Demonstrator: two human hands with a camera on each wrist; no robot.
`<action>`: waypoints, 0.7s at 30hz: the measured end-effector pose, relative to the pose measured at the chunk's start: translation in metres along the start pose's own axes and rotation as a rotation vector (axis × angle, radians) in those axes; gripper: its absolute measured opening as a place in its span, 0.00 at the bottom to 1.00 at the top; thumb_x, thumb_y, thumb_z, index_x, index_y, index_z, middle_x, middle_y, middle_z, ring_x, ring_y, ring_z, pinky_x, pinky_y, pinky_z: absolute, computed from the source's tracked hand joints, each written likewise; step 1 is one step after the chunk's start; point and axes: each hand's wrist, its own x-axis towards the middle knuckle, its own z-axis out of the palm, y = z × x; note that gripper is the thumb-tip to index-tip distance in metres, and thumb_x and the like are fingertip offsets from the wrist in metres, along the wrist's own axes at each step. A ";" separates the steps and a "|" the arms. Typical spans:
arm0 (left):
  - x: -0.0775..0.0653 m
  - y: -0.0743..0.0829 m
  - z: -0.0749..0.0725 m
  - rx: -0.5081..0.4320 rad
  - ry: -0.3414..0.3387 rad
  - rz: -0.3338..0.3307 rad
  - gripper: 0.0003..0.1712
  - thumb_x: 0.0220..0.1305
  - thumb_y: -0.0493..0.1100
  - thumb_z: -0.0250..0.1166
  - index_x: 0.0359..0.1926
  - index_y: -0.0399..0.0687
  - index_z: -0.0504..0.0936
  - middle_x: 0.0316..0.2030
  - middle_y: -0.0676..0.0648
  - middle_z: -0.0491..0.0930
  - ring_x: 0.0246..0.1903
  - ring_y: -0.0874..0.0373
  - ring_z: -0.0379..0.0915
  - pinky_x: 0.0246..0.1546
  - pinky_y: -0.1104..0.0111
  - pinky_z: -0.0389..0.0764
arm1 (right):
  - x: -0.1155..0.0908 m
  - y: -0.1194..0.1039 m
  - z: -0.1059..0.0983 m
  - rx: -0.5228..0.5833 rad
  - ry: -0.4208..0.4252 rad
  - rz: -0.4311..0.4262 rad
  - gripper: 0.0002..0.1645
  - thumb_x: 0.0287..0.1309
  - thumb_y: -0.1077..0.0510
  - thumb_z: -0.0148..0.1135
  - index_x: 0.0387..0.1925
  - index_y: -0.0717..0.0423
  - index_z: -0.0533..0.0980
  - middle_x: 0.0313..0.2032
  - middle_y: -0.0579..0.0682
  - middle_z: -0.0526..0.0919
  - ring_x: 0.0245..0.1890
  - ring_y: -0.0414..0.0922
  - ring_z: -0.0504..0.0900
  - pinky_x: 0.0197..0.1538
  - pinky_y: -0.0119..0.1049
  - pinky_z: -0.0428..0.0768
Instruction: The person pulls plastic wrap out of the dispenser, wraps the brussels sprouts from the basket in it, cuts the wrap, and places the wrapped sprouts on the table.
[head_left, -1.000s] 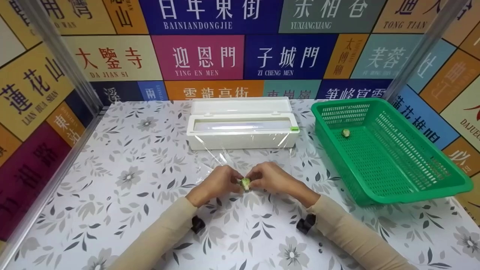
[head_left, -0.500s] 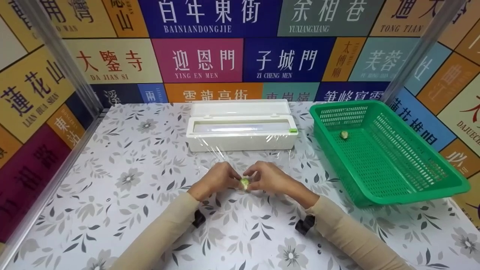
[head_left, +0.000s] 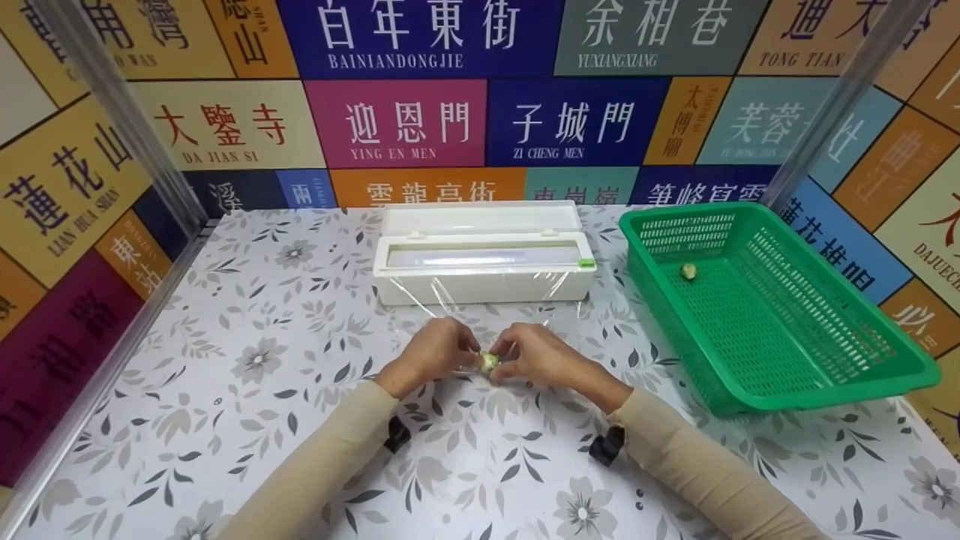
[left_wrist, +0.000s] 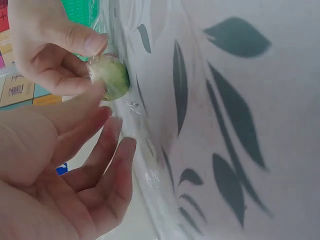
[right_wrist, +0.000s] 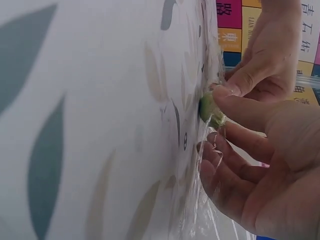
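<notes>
A small green-and-white Brussels sprout (head_left: 489, 362) rests on clear plastic wrap (head_left: 427, 296) at the table's middle. My right hand (head_left: 544, 356) pinches it between thumb and fingers, through or beside the film; which of these I cannot tell. From the other side my left hand (head_left: 435, 352) has thumb and index tips close together at the sprout, with film between them. Its other fingers curl loosely in the left wrist view. The sprout (left_wrist: 111, 76) looks rounded there, partly covered by fingertips. Behind the hands, the wrap runs out of a white dispenser box (head_left: 487, 285).
The dispenser's lid (head_left: 480, 217) stands raised, and a green slider (head_left: 586, 262) sits at its right end. To the right is a green perforated basket (head_left: 675, 349) holding another sprout (head_left: 688, 271). Printed panels (head_left: 405, 124) wall the flower-patterned table (head_left: 259, 420).
Both hands stay at the sprout with small finger movements. The sprout has turned slightly, showing less green from above. The head view has shifted a little; box and basket stand as before.
</notes>
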 end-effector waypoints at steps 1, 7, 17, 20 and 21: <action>0.000 0.000 0.000 0.000 0.017 0.019 0.05 0.54 0.36 0.75 0.33 0.41 0.90 0.31 0.43 0.90 0.29 0.55 0.84 0.32 0.71 0.84 | 0.001 0.000 0.000 -0.002 0.002 0.003 0.16 0.48 0.53 0.79 0.40 0.51 0.86 0.37 0.47 0.88 0.37 0.41 0.83 0.44 0.36 0.82; -0.001 -0.005 0.001 -0.012 0.040 0.115 0.08 0.54 0.30 0.72 0.36 0.41 0.91 0.35 0.43 0.90 0.30 0.55 0.84 0.30 0.73 0.83 | 0.004 0.000 0.000 -0.003 0.006 0.012 0.13 0.53 0.52 0.75 0.40 0.51 0.86 0.37 0.46 0.89 0.36 0.40 0.82 0.42 0.35 0.81; 0.009 -0.005 0.001 -0.077 -0.012 0.084 0.08 0.53 0.41 0.77 0.35 0.44 0.91 0.33 0.45 0.90 0.26 0.65 0.77 0.27 0.77 0.77 | 0.004 -0.002 -0.002 0.016 0.056 0.043 0.14 0.55 0.50 0.75 0.42 0.50 0.87 0.39 0.48 0.88 0.36 0.41 0.83 0.40 0.34 0.81; 0.011 -0.005 0.001 -0.086 -0.013 0.068 0.07 0.55 0.41 0.76 0.35 0.42 0.91 0.33 0.43 0.90 0.25 0.65 0.76 0.26 0.78 0.77 | 0.005 -0.003 -0.003 0.024 0.088 0.042 0.14 0.53 0.51 0.76 0.40 0.52 0.87 0.38 0.50 0.87 0.35 0.42 0.82 0.39 0.34 0.81; 0.012 -0.006 0.001 -0.086 -0.015 0.066 0.07 0.56 0.41 0.75 0.35 0.42 0.91 0.33 0.43 0.90 0.24 0.66 0.75 0.25 0.79 0.76 | 0.006 -0.003 -0.003 0.021 0.091 0.045 0.13 0.52 0.52 0.76 0.39 0.51 0.87 0.37 0.50 0.87 0.35 0.42 0.82 0.39 0.33 0.80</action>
